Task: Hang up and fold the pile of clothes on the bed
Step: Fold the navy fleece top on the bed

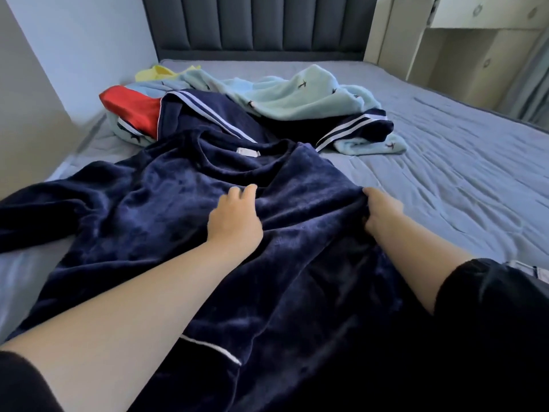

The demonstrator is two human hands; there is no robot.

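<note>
A navy fleece top [166,203] lies spread on the bed in front of me, collar and white label toward the headboard. My left hand [234,218] rests on its middle, fingers curled into the fabric. My right hand [381,211] grips the top's right edge, fingers tucked under the cloth. Behind it lies the pile: a navy garment with white stripes [208,114], a light blue fleece piece with small dark prints [297,93], a red piece [133,108] and a yellow one [157,72].
The grey sheet [445,162] is bare on the bed's right half. A dark padded headboard [258,25] stands at the back, a wall [44,84] runs along the left, and cream cabinets [475,55] stand at the right.
</note>
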